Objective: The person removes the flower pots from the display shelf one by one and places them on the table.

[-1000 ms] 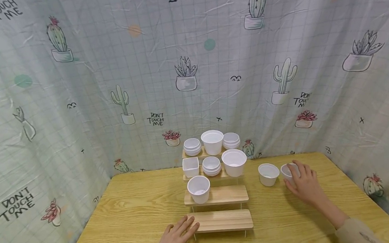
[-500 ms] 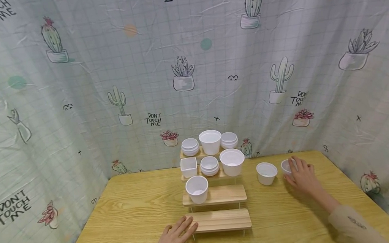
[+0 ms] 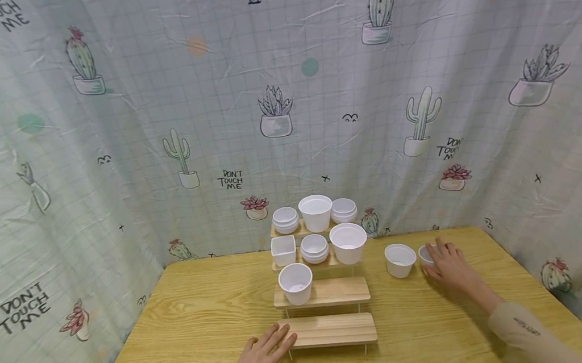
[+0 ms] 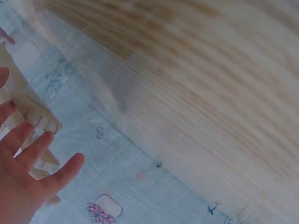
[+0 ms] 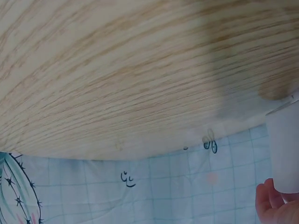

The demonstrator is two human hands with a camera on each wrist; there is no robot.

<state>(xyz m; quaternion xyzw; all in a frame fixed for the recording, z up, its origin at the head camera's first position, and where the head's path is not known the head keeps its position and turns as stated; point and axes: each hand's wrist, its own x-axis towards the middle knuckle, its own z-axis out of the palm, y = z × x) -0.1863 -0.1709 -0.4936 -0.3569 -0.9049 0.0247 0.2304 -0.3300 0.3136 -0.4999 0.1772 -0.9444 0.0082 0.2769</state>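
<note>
My left hand (image 3: 259, 360) lies with spread fingers at the left end of the lowest wooden shelf (image 3: 333, 330) of a stepped stand, its fingertips resting on the board. That hand (image 4: 28, 172) also shows in the left wrist view beside the boards. At the right of the table my right hand (image 3: 454, 268) holds a small white plastic cup (image 3: 426, 256), thumb in front and fingers at the far side, partly covering it. In the right wrist view the cup (image 5: 286, 144) is cut off by the frame edge, with fingers (image 5: 264, 198) at its rim.
Another white cup (image 3: 400, 261) stands left of the right hand. One cup (image 3: 296, 283) sits on the second shelf from the bottom (image 3: 338, 292); several white cups and bowls fill the two upper shelves. A cactus-print curtain (image 3: 279, 159) hangs behind the wooden table (image 3: 203, 308).
My right hand has shifted slightly at the cup, its fingers going from over the opening toward the far right side. My left hand stays on the lowest shelf.
</note>
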